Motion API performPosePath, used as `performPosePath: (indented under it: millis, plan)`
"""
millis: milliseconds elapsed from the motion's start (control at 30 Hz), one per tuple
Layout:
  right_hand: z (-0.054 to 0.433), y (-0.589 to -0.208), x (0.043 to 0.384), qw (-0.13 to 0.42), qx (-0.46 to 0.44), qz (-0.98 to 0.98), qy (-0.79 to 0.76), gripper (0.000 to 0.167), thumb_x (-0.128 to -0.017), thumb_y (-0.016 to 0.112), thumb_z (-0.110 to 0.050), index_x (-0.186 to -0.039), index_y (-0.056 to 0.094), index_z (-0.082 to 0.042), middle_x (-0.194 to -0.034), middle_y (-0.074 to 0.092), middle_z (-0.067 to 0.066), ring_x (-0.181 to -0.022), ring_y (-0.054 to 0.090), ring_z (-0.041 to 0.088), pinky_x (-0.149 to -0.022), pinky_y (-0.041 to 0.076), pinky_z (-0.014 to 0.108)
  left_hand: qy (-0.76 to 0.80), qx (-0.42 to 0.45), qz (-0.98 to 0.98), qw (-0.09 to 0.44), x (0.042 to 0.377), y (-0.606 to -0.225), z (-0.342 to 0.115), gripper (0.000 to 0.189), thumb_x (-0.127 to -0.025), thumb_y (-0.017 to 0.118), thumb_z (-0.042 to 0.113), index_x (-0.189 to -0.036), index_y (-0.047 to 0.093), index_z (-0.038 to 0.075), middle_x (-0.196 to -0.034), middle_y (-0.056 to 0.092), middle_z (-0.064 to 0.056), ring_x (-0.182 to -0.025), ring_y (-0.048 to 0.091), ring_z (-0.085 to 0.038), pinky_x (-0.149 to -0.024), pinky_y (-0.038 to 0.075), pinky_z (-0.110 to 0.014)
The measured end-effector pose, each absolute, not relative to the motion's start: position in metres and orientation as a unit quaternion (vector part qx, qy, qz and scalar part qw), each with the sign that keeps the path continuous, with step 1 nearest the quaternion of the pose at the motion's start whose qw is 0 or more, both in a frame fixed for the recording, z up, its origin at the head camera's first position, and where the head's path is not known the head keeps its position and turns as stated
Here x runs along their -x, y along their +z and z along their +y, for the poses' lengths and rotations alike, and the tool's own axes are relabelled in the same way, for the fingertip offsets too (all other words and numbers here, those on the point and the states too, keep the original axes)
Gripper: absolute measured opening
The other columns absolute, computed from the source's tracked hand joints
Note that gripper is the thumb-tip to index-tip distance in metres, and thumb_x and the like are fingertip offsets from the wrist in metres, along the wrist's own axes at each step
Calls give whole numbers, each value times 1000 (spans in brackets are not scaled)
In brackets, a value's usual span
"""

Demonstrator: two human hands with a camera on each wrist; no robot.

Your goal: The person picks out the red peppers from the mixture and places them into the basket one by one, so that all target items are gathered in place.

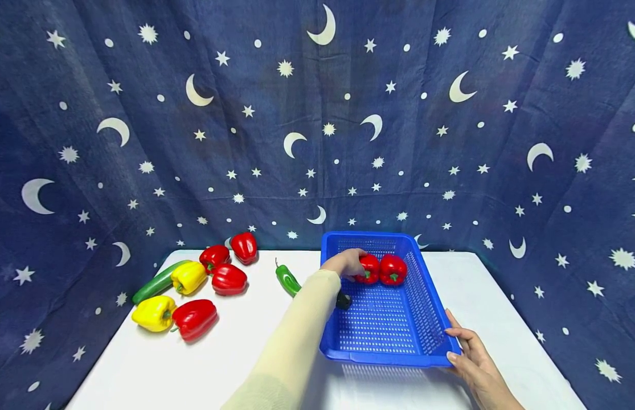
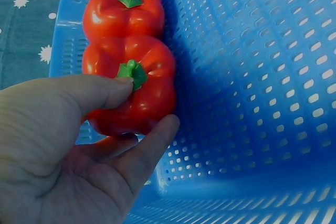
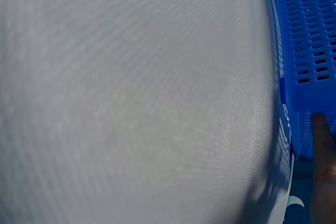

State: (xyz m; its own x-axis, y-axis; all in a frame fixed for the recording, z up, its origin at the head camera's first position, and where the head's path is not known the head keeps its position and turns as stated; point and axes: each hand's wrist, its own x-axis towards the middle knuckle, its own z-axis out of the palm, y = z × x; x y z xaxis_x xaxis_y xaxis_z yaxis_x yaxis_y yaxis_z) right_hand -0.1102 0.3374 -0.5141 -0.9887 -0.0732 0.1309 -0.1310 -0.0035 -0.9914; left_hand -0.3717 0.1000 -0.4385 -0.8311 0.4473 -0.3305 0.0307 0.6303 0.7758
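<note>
Inside a blue plastic basket (image 1: pixel 386 359), my left hand (image 1: pixel 349 264) holds a red bell pepper (image 2: pixel 149 95), thumb against its green stem and fingers at its lower side. Touching that pepper, a second red bell pepper (image 1: pixel 393 270) sits against the basket's far wall. My right hand (image 1: pixel 476 364) grips the basket at its near right corner, thumb at the rim and fingers along the outer side. In the right wrist view only part of a finger (image 3: pixel 321 150) shows against the basket. The sleeve of my left arm crosses over the basket's left wall.
On the white table's (image 1: pixel 255 319) left lie red bell peppers (image 1: pixel 195 320), yellow bell peppers (image 1: pixel 154 314) and a long green vegetable (image 1: pixel 158 283). A green chili pepper (image 1: pixel 286 279) lies left of the basket. By my left forearm a dark object (image 1: pixel 343 300) shows, partly hidden. Starry cloth (image 1: pixel 317 142) hangs behind.
</note>
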Motion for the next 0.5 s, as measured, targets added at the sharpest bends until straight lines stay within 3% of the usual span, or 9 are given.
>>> performPosePath:
  millis: [500]
  plan:
    - [335,-513,110,19,-60,-711,700,40,-108,44,-6,-144,28,0,-172,-1,-4,-127,35,-20,-93,54,31,401,-137,870,252,374,-438,98,68,-89,70,-8,-152,47,8,-138,54,-20,-116,61,-36,-90,58,-47]
